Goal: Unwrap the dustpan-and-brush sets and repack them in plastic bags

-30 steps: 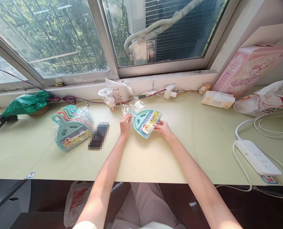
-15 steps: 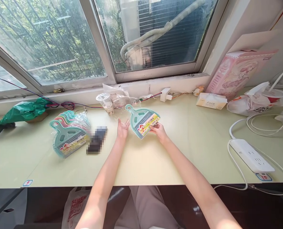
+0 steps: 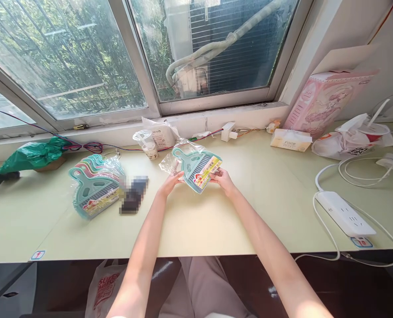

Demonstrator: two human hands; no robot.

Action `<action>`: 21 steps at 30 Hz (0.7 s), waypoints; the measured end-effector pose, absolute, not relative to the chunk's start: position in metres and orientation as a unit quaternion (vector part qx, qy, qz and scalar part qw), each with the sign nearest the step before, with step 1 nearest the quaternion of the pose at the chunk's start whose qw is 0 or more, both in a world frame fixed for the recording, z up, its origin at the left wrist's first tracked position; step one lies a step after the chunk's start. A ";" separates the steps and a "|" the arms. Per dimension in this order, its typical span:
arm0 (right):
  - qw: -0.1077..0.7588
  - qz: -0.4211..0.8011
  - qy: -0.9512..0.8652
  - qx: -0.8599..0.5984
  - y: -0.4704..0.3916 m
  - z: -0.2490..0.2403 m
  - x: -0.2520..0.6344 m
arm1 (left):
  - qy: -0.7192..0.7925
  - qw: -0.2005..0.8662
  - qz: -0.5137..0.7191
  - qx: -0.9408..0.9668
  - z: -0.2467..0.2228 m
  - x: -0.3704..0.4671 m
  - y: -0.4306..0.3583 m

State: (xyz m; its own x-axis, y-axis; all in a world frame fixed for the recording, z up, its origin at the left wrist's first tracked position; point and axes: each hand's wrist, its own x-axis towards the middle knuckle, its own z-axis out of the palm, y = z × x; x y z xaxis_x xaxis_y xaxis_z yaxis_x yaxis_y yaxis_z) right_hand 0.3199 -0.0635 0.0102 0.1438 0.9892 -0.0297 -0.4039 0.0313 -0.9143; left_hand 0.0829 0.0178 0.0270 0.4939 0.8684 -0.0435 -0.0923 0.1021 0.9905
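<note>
A teal dustpan and brush set with a yellow label, in a clear plastic wrapper, is held above the middle of the table. My right hand grips its lower right corner, thumb on the label. On its left side my left hand is closed on the wrapper edge, with some fingers hidden. A stack of similar wrapped sets, teal on top with pink and green handles behind, lies to the left. Beside that stack is a dark, pixelated object.
Along the sill stand a plastic cup, a clear bag and a white adapter. A green bag lies far left. At right are a tissue box, a pink box, a white bag and a power strip with cables.
My left hand has gone from open beside the set to closed on its left edge. The clear wrapper now spreads out further around the handle. The view has shifted slightly.
</note>
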 end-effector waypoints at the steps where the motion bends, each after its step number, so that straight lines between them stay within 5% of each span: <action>1: 0.618 0.563 -0.357 -0.416 -0.064 0.011 0.319 | 0.343 0.661 0.369 0.557 0.025 0.083 0.018; 9: 0.652 0.544 -0.307 -0.431 -0.063 0.006 0.313 | 0.293 0.739 0.223 0.564 0.019 0.094 0.006; 16: 0.684 0.516 -0.275 -0.436 -0.061 0.000 0.303 | 0.302 0.704 0.436 0.471 0.016 0.132 -0.009; 21: 0.699 0.515 -0.239 -0.434 -0.061 -0.004 0.298 | 0.350 0.691 0.442 0.451 0.013 0.152 -0.024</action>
